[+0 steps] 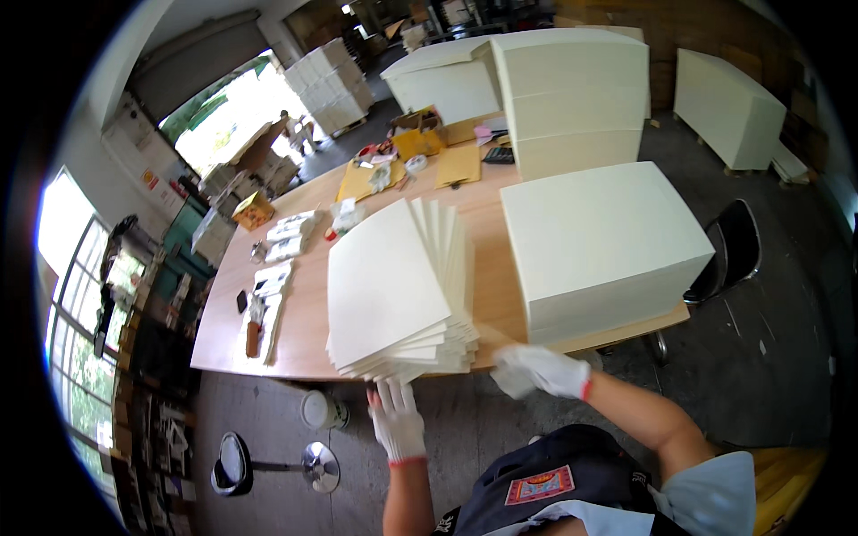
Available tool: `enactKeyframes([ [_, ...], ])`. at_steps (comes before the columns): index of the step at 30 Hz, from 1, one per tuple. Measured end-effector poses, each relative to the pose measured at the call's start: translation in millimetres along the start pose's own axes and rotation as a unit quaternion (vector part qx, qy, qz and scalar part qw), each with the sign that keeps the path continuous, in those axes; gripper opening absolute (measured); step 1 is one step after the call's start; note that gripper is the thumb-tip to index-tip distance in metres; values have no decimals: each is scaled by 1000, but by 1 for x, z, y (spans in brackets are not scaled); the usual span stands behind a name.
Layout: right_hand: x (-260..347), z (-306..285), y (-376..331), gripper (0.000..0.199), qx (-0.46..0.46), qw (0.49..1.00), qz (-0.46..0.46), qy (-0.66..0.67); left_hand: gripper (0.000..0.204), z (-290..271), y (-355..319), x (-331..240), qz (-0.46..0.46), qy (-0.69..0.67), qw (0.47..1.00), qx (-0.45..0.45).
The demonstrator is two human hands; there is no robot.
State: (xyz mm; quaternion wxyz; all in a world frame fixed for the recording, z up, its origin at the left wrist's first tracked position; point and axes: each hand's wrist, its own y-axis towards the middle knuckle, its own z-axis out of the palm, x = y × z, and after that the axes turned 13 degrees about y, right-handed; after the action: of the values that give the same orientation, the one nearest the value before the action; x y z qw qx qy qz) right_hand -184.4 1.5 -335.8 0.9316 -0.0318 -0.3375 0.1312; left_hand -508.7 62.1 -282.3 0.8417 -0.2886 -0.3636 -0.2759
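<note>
A thick stack of cream paper sheets (384, 277) lies on the wooden table in front of me, its layers turned and fanned out at the right and front. My left hand (397, 422), in a white glove with a red cuff, is just below the stack's front edge. Its fingers are stretched out and apart, and I see nothing in it. My right hand (547, 371), gloved alike, is by the table's front edge between the fanned stack and a neat block of paper (608, 237). Motion smears its fingers, so whether it holds anything is unclear.
Taller paper stacks (572, 98) stand behind the table. On the table (308, 344) lie white packets (268, 281), yellow envelopes (458, 166) and a calculator (499, 155). A white bucket (322, 409), a stool (232, 464) and a black chair (728, 250) stand around it. A person (295, 132) is far off.
</note>
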Motion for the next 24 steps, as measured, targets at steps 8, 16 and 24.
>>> enactKeyframes([
  [8,135,-96,-250,31,-415,888,-84,-177,44,-132,22,89,31,888,455,-64],
  [16,280,-89,-270,55,-565,632,-261,-462,22,-139,199,352,216,819,-285,449],
  [24,313,-86,-244,60,-464,466,-206,-725,23,-165,299,419,101,865,-366,327],
])
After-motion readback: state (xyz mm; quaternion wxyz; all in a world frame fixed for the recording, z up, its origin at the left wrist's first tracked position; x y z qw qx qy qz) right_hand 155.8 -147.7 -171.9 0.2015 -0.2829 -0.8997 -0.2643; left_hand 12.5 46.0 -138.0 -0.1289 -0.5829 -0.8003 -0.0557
